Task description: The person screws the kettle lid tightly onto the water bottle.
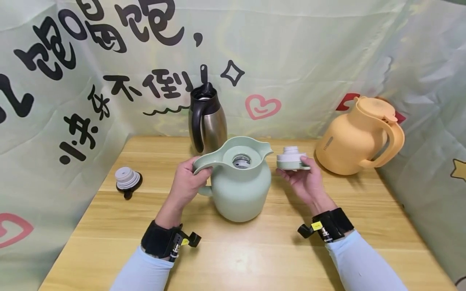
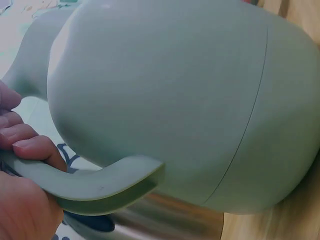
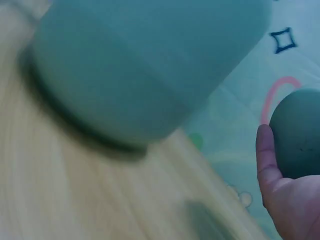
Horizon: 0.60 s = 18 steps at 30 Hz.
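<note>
Head view shows a pale green jug (image 1: 240, 198) on the worktop (image 1: 233, 258), about midway between the left and right edges, its mouth (image 1: 242, 161) uncovered and its spout (image 1: 267, 149) turned toward the right edge. The left hand (image 1: 185, 184) has its fingers clamped on the upper part of the jug's handle (image 1: 215, 159); the left wrist view shows them curled round it. The right hand (image 1: 307, 182) holds a lid (image 1: 290, 161) just beside the spout, apart from the jug, with the fingers beneath and the thumb at the rim. That lid is upside down — its white stepped plug points up and its green cap faces down. In the right wrist view the jug is blurred, but one finger shows plainly against the cap's rounded side. Behind the green jug, near the back edge and left of its middle, stands a steel jug (image 1: 214, 128) with a black handle and an open top; the green jug hides part of its base. Near the back right corner is an orange jug (image 1: 342, 141) with its top covered and its handle toward the right edge. Close to the left edge lies a stopper (image 1: 126, 178) — white ridged part up, black part underneath. Pale green cloth (image 1: 309, 60) with black writing and pink hearts rises beyond the back edge.
</note>
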### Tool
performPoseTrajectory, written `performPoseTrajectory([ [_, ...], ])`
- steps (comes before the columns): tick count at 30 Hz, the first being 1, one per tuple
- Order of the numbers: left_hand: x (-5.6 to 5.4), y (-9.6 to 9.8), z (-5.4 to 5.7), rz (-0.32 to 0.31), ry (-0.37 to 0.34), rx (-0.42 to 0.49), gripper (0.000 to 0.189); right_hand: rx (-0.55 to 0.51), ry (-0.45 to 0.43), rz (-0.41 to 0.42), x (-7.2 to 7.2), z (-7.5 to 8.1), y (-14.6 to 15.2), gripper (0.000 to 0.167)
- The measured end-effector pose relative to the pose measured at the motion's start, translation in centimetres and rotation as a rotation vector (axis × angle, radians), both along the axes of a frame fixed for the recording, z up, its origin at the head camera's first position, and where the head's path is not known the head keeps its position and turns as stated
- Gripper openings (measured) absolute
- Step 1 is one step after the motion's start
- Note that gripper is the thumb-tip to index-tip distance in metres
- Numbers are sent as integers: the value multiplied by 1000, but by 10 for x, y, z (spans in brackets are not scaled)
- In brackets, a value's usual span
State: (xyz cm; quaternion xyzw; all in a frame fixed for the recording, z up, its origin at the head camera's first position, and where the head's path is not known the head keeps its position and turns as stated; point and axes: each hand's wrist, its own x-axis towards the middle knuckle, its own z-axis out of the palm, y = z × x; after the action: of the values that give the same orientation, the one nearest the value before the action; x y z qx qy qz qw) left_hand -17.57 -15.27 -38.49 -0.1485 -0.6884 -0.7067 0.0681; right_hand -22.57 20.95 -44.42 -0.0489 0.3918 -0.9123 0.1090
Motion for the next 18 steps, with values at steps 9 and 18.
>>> performPoseTrajectory([
  [9,-1,8,-1,23,-10,-7,11,-288,-164,-7,3,5,8,60],
  [18,-1,10,-1,18,-8,0,8,-212,-44,59,8,24,14,51],
])
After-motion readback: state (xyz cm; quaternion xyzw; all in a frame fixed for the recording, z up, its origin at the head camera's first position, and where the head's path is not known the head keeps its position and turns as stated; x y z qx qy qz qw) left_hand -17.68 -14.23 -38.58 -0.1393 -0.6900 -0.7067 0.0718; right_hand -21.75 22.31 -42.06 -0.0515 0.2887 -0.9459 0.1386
